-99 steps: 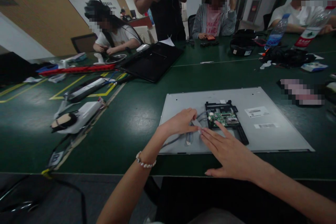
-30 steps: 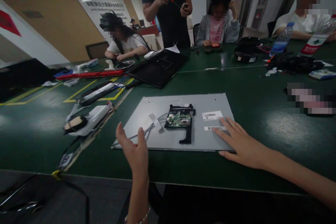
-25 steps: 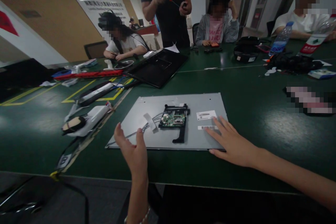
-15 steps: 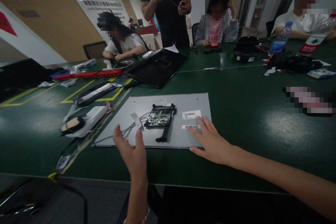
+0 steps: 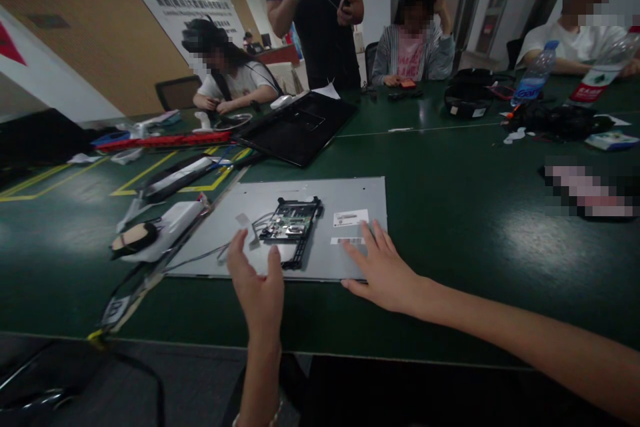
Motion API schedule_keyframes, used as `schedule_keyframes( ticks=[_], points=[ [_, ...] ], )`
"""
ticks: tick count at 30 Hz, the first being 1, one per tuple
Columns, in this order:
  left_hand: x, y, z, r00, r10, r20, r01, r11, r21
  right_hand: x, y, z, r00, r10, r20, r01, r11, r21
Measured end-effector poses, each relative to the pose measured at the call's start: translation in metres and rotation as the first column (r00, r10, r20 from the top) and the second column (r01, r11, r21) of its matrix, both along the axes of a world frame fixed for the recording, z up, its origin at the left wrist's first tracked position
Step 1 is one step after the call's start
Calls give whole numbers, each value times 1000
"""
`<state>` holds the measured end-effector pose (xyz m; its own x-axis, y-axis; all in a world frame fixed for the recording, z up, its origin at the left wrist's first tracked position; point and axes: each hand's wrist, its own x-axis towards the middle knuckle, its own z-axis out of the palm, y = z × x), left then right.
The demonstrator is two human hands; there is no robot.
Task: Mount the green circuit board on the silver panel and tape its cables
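Note:
A grey metal panel (image 5: 320, 197) lies flat on the green table (image 5: 450, 213). On it sits a small green circuit board (image 5: 289, 221) in a black frame, with grey wires (image 5: 235, 247) taped down to its left and white barcode labels (image 5: 350, 218) to its right. My right hand (image 5: 383, 270) lies flat and open on the panel's near right corner, fingers spread beside the labels. My left hand (image 5: 257, 287) is raised above the panel's near edge, palm turned inward, fingers apart and holding nothing.
A white device with a dark oval part (image 5: 150, 233) lies left of the panel, beyond yellow floor-style tape lines (image 5: 165, 177). A black monitor shell (image 5: 300, 123) lies further back. Other people sit and stand at the far side. Bottles (image 5: 533, 73) and black gear (image 5: 555, 120) stand at right.
My right hand has slid the grey panel leftwards across the table. My left hand left the wires, lifted off the panel and now hovers open near its front edge.

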<state>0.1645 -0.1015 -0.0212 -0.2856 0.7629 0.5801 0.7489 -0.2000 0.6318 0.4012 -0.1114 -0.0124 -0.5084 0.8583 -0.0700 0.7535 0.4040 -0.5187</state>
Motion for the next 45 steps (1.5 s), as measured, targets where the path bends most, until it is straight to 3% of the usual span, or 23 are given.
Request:
schedule_keyframes(
  ticks=[2, 4, 7, 13, 19, 22, 29, 32, 35, 37, 41, 45],
  points=[
    [4, 4, 3, 979, -118, -168, 113, 993, -40, 0, 0, -3, 1000, -8, 4, 8, 1000, 26],
    [7, 10, 5, 911, -246, -331, 205, 966, -155, 0, -1, -5, 1000, -12, 8, 12, 998, 54],
    [8, 21, 4, 802, -337, -493, 186, 925, -332, 0, -2, -8, 1000, -17, 5, 17, 997, 77],
    [-6, 63, 1, 695, -331, -638, 51, 908, -416, 0, -3, -7, 1000, -16, -3, 16, 996, 88],
    [-20, 121, 2, 725, -251, -641, -37, 916, -400, 2, -2, -4, 1000, -8, 1, 8, 999, 44],
    [-23, 135, 3, 724, -213, -656, -81, 918, -388, 3, -2, -3, 1000, -1, -7, 1, 1000, 26],
    [-23, 124, 6, 693, -250, -677, -101, 895, -435, 2, -3, -1, 1000, -7, 0, 7, 998, 54],
    [-29, 117, 11, 699, -228, -678, -95, 910, -404, 3, -3, 0, 1000, -2, 2, 2, 999, 45],
    [-45, 113, 20, 721, -124, -682, -144, 935, -323, 4, -3, 0, 1000, 7, -1, -6, 999, 49],
    [-58, 110, 25, 721, -77, -689, -220, 917, -333, 4, -2, 0, 1000, 7, -4, -7, 999, 50],
    [-83, 102, 27, 686, -99, -721, -319, 850, -420, 4, -2, -1, 1000, 1, -6, -1, 998, 62],
    [-97, 101, 24, 662, -43, -748, -372, 848, -378, 3, -3, -1, 1000, -1, -14, 2, 997, 80]
  ],
)
